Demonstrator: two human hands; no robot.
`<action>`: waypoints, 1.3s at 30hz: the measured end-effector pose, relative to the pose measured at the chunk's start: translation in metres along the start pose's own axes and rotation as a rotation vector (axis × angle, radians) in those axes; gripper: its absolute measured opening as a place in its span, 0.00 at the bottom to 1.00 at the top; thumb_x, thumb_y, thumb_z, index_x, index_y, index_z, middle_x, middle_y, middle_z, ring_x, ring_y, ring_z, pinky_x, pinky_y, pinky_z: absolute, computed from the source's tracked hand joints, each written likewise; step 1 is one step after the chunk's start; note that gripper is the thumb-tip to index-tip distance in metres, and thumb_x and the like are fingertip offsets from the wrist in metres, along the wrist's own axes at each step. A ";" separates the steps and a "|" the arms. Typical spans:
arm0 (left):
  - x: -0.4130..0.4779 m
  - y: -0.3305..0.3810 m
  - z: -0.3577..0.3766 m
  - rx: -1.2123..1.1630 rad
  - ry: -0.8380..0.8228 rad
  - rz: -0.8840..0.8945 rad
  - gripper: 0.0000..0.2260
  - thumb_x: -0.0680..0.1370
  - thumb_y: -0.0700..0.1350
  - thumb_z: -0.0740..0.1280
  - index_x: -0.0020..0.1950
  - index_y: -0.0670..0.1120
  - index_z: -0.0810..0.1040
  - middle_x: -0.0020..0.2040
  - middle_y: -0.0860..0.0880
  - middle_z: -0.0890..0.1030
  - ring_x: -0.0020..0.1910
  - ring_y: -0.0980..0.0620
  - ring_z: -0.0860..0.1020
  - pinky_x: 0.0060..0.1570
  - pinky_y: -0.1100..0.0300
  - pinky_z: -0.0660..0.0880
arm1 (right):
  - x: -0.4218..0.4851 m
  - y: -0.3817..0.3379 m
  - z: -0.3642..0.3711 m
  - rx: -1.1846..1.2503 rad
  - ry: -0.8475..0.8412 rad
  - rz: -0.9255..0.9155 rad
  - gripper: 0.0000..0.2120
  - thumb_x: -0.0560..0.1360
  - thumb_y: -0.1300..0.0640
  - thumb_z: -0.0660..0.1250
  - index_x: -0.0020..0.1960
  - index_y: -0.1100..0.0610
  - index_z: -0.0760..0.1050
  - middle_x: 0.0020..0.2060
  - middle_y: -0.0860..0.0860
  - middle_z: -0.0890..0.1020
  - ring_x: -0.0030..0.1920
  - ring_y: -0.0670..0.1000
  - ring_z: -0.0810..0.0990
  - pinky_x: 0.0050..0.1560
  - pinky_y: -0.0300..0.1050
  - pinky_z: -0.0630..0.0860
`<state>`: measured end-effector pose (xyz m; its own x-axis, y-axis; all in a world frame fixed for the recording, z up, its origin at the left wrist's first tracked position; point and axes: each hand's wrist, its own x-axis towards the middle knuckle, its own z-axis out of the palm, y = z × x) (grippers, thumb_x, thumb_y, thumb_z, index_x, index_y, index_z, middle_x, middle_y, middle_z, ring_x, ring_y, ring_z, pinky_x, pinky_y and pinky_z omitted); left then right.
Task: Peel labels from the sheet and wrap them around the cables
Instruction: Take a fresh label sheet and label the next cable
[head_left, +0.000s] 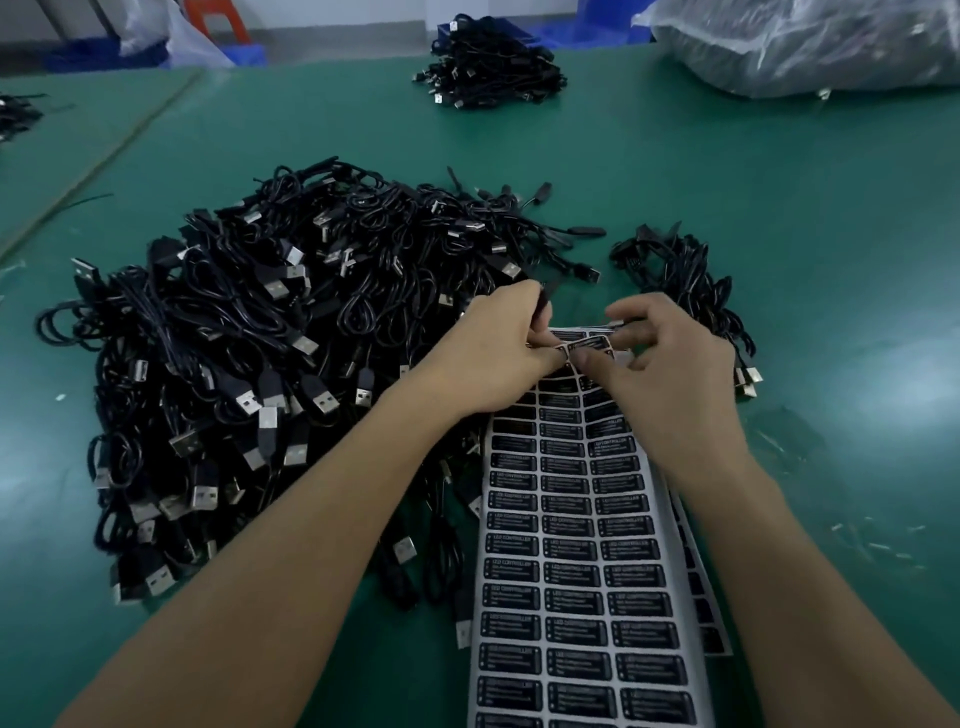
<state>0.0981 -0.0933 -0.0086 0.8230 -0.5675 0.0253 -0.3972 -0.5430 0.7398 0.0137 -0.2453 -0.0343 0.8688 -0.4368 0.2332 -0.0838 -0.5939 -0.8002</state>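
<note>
I get dim, cool light from overhead, with soft pale glare on the green table (753, 197) at both sides. Shadows are faint. The wide lens bows the edges. The far plastic bag (810, 47) and the print on the label sheet (571, 525) look soft.

The left hand (498, 358) grips a black cable (544, 304) with curled fingers, above the far end of the label sheet (571, 571). The right hand (670, 364) pinches a black label (589, 344) between thumb and fingers, and the label's end meets the left fingertips. The sheet lies on the green tabletop (805, 218), three labels across. A large pile of USB cables (249, 374) lies to its left and a smaller bundle (685, 280) to its right. A far pile (488, 67) and a plastic bag (810, 41) lie beyond.
</note>
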 end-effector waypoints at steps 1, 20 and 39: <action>0.001 -0.001 0.002 0.002 0.017 0.001 0.16 0.76 0.41 0.73 0.39 0.49 0.65 0.41 0.50 0.81 0.30 0.70 0.73 0.28 0.73 0.66 | -0.002 0.000 0.000 -0.075 0.038 -0.041 0.15 0.72 0.49 0.77 0.56 0.47 0.78 0.46 0.44 0.79 0.38 0.40 0.76 0.38 0.30 0.69; -0.005 -0.002 0.009 -0.034 0.100 0.022 0.16 0.76 0.37 0.67 0.38 0.51 0.63 0.41 0.52 0.82 0.51 0.45 0.82 0.48 0.38 0.77 | -0.014 -0.016 0.006 -0.379 0.061 -0.219 0.11 0.77 0.49 0.72 0.57 0.52 0.84 0.47 0.52 0.82 0.52 0.55 0.78 0.46 0.53 0.77; -0.005 -0.005 0.012 0.022 0.120 0.085 0.17 0.76 0.37 0.68 0.37 0.50 0.62 0.35 0.60 0.80 0.50 0.52 0.83 0.48 0.41 0.78 | -0.007 -0.012 0.009 -0.326 -0.020 -0.212 0.10 0.80 0.55 0.66 0.47 0.58 0.83 0.41 0.52 0.77 0.45 0.53 0.73 0.43 0.46 0.65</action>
<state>0.0906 -0.0953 -0.0203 0.8281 -0.5347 0.1683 -0.4750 -0.5101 0.7170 0.0135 -0.2292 -0.0314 0.8927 -0.2694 0.3613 -0.0487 -0.8546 -0.5171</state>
